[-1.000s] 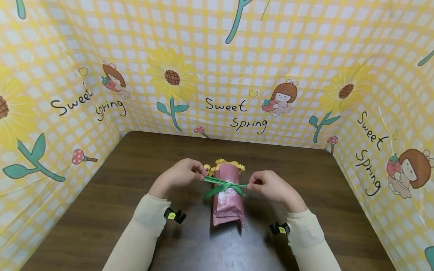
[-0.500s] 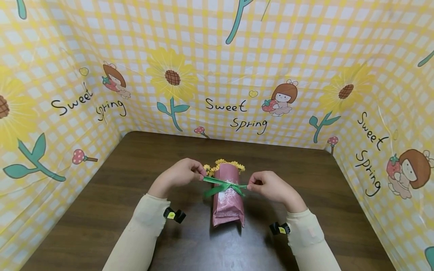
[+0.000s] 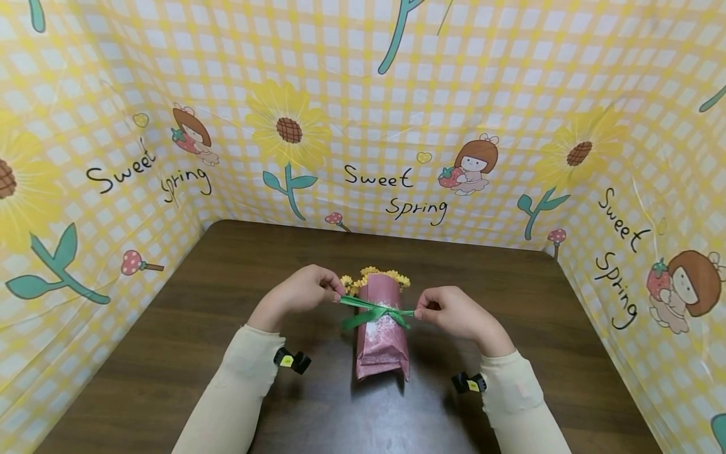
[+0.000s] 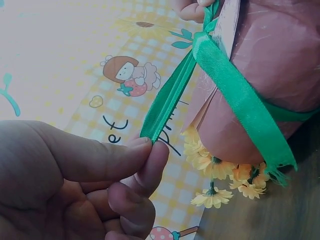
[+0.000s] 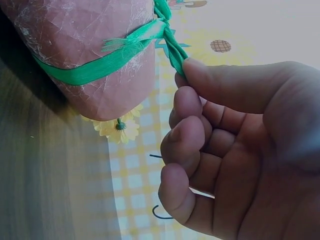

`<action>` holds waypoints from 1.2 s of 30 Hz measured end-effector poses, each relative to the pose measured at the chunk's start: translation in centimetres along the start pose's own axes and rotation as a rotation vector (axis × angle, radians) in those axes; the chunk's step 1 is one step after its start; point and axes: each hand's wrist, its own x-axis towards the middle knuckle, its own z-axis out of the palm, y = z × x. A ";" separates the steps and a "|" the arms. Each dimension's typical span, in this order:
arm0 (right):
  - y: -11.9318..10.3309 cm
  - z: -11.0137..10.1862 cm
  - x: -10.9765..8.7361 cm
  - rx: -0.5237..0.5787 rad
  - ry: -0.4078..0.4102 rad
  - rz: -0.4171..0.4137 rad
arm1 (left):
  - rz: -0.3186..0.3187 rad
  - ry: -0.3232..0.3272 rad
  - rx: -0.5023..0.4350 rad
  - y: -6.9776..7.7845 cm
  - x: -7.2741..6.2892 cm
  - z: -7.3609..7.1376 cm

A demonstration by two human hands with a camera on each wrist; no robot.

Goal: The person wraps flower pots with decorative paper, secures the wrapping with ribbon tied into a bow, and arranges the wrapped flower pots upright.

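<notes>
A small bouquet lies on the table, yellow flowers [image 3: 369, 271] showing at the far end of its pink wrapping paper [image 3: 382, 347]. Round its middle runs a green ribbon [image 3: 377, 312], knotted at the front with a loop to each side. My left hand [image 3: 303, 290] pinches the left loop [image 4: 167, 100] between thumb and forefinger. On the other side, my right hand [image 3: 454, 312] pinches the shorter, twisted right loop [image 5: 175, 54] the same way. Both loops are stretched outward from the knot [image 4: 201, 39]. A frayed ribbon tail [image 4: 250, 110] hangs loose across the paper.
The dark wooden table [image 3: 227, 252] is walled in at the back and sides by a yellow checked cloth [image 3: 363, 94] printed with sunflowers. Black wrist cameras [image 3: 292, 360] sit on both sleeved wrists, close over the tabletop.
</notes>
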 end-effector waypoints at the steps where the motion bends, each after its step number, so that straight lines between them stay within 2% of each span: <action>1: 0.0 0.0 0.0 0.000 0.001 0.001 | 0.001 0.001 0.002 0.0 0.0 0.0; 22: 0.2 -0.2 -0.2 0.001 -0.020 -0.010 | -0.035 0.018 0.019 0.0 0.1 0.1; 30: 0.4 -0.3 -0.4 0.019 -0.025 -0.016 | -0.024 0.029 0.053 -0.2 0.4 0.4; 36: 0.4 -0.3 -0.4 0.005 -0.028 -0.019 | -0.009 0.000 0.046 -0.1 0.3 0.5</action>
